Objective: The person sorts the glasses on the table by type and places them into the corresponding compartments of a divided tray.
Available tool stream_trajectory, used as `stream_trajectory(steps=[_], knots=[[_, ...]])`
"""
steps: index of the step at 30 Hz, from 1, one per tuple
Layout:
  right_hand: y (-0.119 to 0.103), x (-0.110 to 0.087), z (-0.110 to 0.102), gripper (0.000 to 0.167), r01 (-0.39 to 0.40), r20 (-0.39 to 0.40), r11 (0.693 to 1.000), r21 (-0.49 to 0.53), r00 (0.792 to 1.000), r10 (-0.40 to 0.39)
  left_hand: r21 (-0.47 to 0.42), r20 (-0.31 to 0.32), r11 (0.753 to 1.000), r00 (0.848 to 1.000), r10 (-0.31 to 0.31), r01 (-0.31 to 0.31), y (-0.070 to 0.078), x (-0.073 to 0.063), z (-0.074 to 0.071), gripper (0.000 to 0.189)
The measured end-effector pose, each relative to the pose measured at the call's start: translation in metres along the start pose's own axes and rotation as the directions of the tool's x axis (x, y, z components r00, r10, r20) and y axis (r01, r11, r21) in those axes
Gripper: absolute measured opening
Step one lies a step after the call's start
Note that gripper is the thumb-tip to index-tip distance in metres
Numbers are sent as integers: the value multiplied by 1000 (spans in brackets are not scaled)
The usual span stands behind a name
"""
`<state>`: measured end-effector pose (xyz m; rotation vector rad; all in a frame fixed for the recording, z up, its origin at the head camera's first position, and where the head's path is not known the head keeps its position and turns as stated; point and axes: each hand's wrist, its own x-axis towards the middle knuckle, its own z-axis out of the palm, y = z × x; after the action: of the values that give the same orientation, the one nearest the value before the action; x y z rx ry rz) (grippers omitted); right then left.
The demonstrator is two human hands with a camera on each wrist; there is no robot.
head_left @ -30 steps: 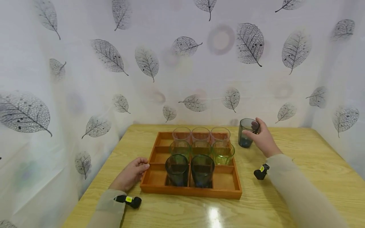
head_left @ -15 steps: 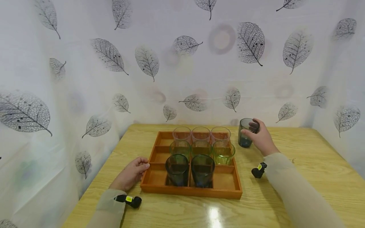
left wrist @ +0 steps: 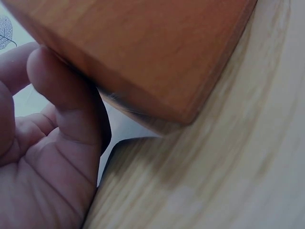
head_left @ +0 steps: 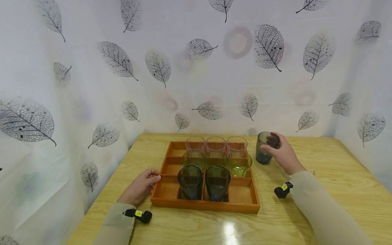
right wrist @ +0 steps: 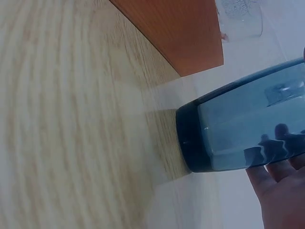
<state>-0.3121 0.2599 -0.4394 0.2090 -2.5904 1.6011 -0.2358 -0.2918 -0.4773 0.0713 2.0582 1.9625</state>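
Observation:
My right hand [head_left: 284, 154] grips a dark blue-grey drinking glass [head_left: 262, 156] to the right of the wooden tray [head_left: 205, 205]. The glass is upright, with fingers round its far side and the thumb on the near side. In the right wrist view its thick base [right wrist: 192, 138] is close to the table; whether it touches I cannot tell. My left hand [head_left: 139, 187] holds the tray's left side, thumb against the wall. Two dark glasses [head_left: 217, 183] stand in the front row, three green glasses [head_left: 240, 165] in the middle, three pale pink glasses [head_left: 237, 144] behind.
The tray is split into compartments, and its front right compartment [head_left: 242, 194] shows bare wood. Beneath everything lies a light wooden table [head_left: 330, 170]. A leaf-patterned white curtain [head_left: 220, 85] hangs behind and along the sides.
Over the last half second my right hand and the dark glass have shifted slightly nearer to me. The left hand, tray and other glasses have stayed put.

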Motion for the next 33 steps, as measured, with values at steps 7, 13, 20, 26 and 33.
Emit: stream_trajectory(steps=[7,13,20,26,33], knots=[[-3,-14,-3,93,19,4,999,-35,1000,-19,5,7,1000,1000,11,-11,0,-1,0,22],[-5,-26,-7,91,19,34,998,-59,999,-17,-1,17,1000,1000,19,-19,-1,-2,0,23],[-9,-40,-11,92,14,83,998,-69,997,-8,2,13,1000,1000,9,-9,0,-1,2,25],[-18,-53,-10,85,48,108,998,-35,993,-44,5,15,1000,1000,6,-6,0,-1,1,24],[-38,-70,-8,79,100,128,995,20,987,-101,9,22,1000,1000,12,-12,-1,-1,0,28]])
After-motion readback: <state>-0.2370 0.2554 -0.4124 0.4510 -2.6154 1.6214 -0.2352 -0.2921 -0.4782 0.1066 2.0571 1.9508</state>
